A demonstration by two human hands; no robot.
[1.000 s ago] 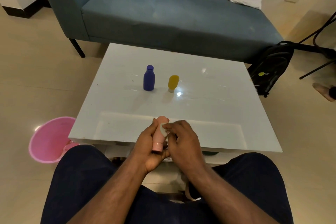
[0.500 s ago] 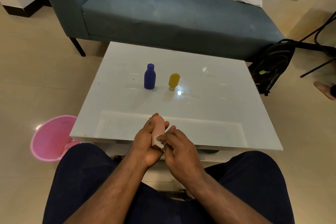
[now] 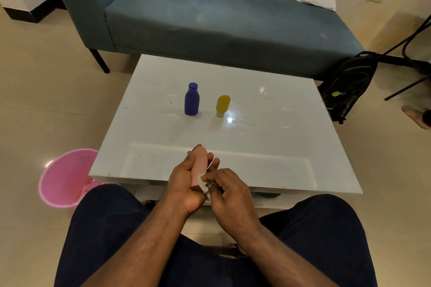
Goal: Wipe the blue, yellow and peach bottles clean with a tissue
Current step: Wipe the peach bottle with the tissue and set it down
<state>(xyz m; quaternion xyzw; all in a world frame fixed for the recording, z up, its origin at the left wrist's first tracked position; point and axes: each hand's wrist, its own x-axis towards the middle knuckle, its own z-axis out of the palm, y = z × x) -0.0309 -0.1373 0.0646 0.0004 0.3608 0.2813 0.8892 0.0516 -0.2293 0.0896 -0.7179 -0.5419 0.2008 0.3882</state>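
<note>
A pink bucket (image 3: 66, 177) stands on the floor at the left, beside the near corner of the white tabletop (image 3: 268, 147), where it stood a second ago. The left hand (image 3: 186, 182) grips the peach bottle (image 3: 200, 168), fingers curled round its far side and thumb along the near side; the bottle is held above the near edge of the tabletop, rounded end up and tilted slightly away from the person, cap end low in the palm. The grip looks unchanged from the earlier frames. On the middle of the tabletop, the blue bottle (image 3: 192, 100) stands upright, and the yellow bottle (image 3: 222, 105) stands just beside it on the right, on its pale cap; neither has moved. The right hand (image 3: 227, 196) pinches a small white tissue (image 3: 202, 183) between thumb and fingertips and presses it against the lower part of the peach bottle, near the cap. One second ago the tissue sat near the upper part of the bottle; half a second ago it was lower, and now it lies lower again. A black backpack (image 3: 347, 86) leans at the far right, by the blue sofa (image 3: 210, 23).
</note>
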